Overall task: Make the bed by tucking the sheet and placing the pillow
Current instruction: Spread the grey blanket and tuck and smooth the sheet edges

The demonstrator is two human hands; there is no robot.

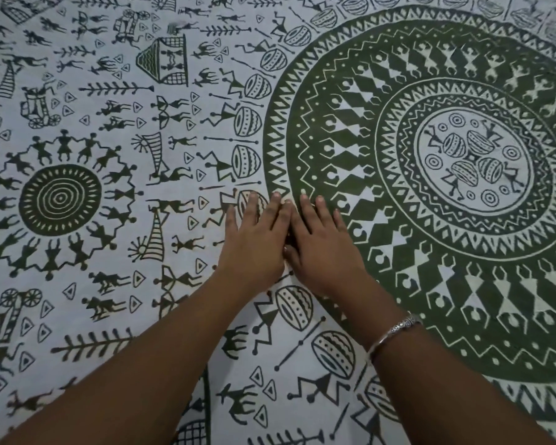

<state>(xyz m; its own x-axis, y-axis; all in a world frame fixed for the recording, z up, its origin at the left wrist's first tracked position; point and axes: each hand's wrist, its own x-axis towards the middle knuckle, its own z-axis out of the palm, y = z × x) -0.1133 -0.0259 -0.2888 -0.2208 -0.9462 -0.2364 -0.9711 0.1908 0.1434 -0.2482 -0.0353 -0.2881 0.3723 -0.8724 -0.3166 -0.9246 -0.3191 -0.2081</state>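
We record a home, probably a bedroom — a white sheet [180, 101] with dark green folk-art print spreads flat from near to far.

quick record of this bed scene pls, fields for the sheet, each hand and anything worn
sheet: white with dark green folk figures, spread flat, fills the view
round pattern: large green mandala printed on the sheet, right side of the view
left hand: palm down on the sheet, fingers straight
right hand: palm down beside the left hand, fingers straight, on the round pattern's outer band
hands together: side by side, index fingers close or touching
bracelet: silver, on the right wrist
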